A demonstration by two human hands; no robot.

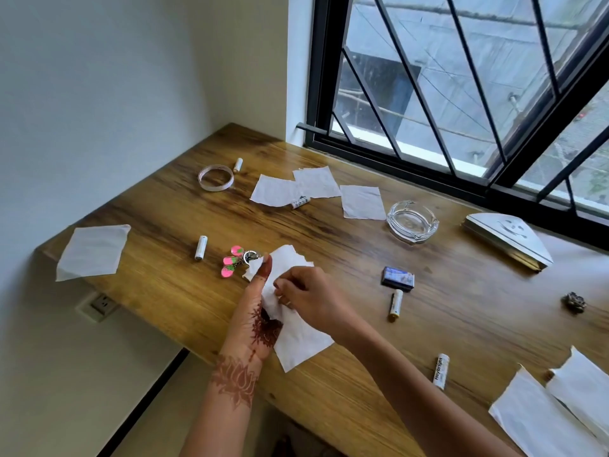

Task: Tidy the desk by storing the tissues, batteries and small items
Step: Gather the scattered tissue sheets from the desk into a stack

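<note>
Held up over the near edge of the tabletop (362, 324), a white tissue (298, 346) is gripped by both hands. Its upper part is pinched by the thumb and fingers (265, 265) of the left hand (257, 318), and its middle is clasped by the curled fingers of the right hand (313, 298).

Just left of the left fingertips a keyring with pink charms (235, 260) is laid, close against the tissue. Further left a white battery (200, 248) is seen, and well beyond it a flat tissue (92, 252) at the left edge.

Beyond the fingers, toward the window (428, 77), three spread tissues (280, 189) are set in a row, with a tucked battery (300, 203) partly covered by them. Left of these lie a tape ring (216, 177) and a short battery (238, 164).

Right of the fingers a dark small box (398, 278) is placed, with a yellow-tipped battery (395, 305) just beside it. A glass ashtray (412, 221) and a metal holder (509, 240) stand farther off, and a small dark lump (574, 302) well to the right. Nearer than the fingers, on the right, a printed battery (441, 371) and two overlapping tissues (543, 417) are found.
</note>
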